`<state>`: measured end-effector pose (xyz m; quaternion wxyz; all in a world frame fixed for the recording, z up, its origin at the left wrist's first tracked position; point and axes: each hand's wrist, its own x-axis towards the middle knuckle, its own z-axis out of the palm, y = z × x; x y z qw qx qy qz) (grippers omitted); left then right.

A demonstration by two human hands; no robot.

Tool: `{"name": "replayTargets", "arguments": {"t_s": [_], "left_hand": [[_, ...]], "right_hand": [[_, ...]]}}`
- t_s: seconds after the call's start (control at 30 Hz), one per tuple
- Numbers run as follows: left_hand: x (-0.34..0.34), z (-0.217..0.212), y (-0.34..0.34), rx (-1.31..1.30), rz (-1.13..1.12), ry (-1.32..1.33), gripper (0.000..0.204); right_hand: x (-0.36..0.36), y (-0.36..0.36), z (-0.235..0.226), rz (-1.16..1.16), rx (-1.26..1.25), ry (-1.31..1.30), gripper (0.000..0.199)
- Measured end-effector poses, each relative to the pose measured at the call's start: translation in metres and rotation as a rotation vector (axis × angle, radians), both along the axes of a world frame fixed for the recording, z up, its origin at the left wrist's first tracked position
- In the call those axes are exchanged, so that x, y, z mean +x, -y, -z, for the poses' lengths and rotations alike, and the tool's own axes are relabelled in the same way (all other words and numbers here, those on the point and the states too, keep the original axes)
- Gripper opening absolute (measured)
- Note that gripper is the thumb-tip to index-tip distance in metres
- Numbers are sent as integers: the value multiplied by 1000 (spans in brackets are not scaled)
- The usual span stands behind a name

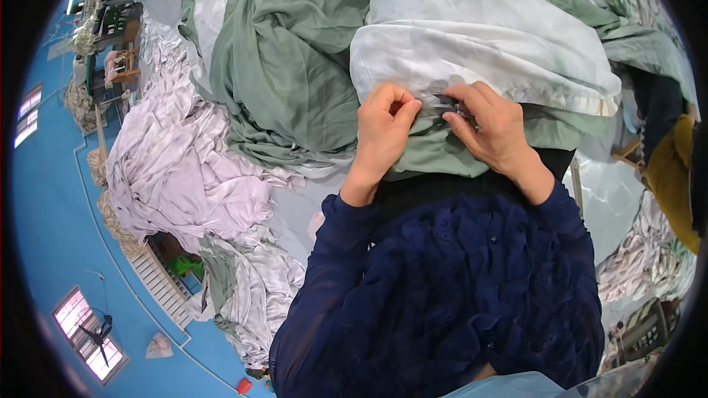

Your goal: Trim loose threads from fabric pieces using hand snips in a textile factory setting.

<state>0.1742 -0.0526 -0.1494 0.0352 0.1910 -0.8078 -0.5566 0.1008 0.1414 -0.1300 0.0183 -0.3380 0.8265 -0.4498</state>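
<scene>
White fabric lies bunched in front of me, with its lower edge over a sage-green cloth in my lap. My left hand is closed, thumb against forefinger, in a pinch at the white fabric's edge; any thread between the fingertips is too small to see. A pair of small dark thread snips sits in the fingers of my right hand. Their blades point left toward the pinch, a short gap from it. The palm hides part of the snips.
A large heap of green fabric rises at left of the white cloth. Pale lilac fabric is piled further left, near the blue floor. At the right edge is a person in a mustard-coloured garment, beside more heaped cloth.
</scene>
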Motion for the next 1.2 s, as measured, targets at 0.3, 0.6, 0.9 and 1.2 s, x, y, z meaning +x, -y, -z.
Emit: {"name": "replayTargets", "arguments": {"t_s": [0.3,0.6,0.9,1.2], "left_hand": [[16,6,-4,127,18,-35,8],[19,8,-8,232,3,-120,9],[21,11,-4,228,25,-126,7],[84,21,73,-219,-198,56,9]], "right_hand": [[2,8,5,-17,63,-317,36],[3,9,9,-70,82,-343,35],[0,15,16,-79,77,-332,33],[-1,-33,16,126,-41,-91,26]]}}
